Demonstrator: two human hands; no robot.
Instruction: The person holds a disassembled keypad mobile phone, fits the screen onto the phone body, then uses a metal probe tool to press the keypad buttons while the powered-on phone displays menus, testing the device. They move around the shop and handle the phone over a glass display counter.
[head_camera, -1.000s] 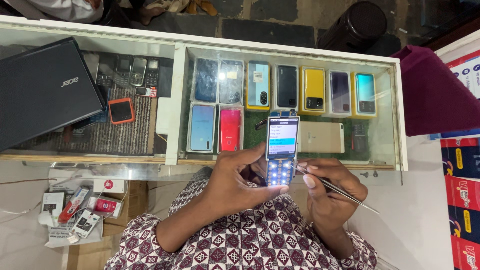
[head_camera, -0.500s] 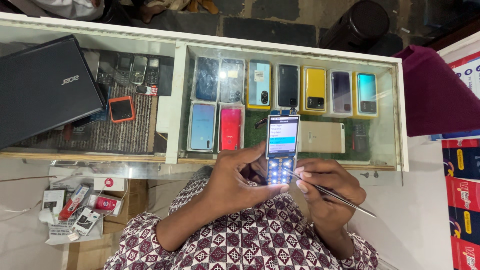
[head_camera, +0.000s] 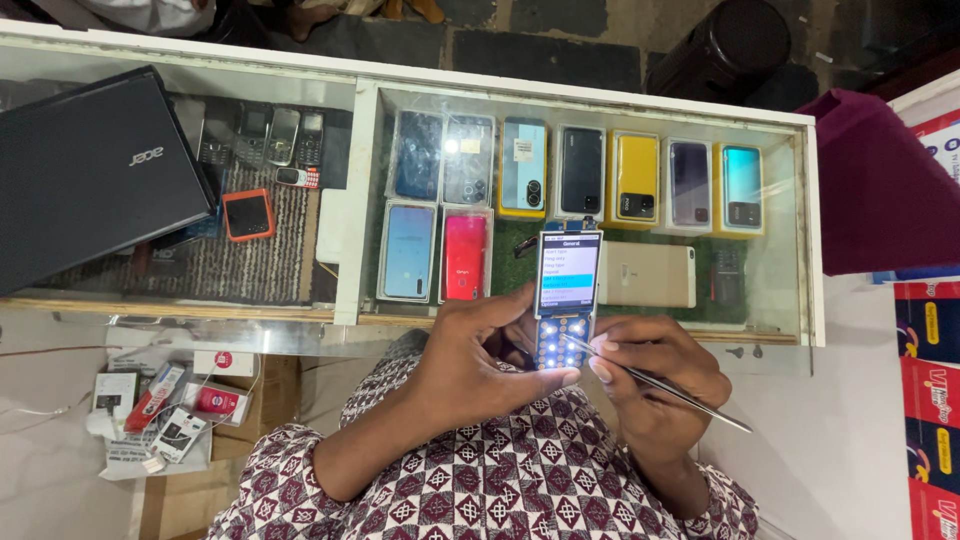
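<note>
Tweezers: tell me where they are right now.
In the head view, the tweezers are in the right hand, right of centre, their tip at the lit keypad of the keypad phone that the left hand holds over the glass display case.

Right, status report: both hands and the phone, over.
Left hand grips keypad phone, screen lit. Right hand holds tweezers, tip on keypad. Nothing between.

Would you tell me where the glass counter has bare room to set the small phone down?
Bare glass lies over the display case between the laptop and the maroon cloth. Crowded nearer: left hand, right hand, keypad phone.
</note>
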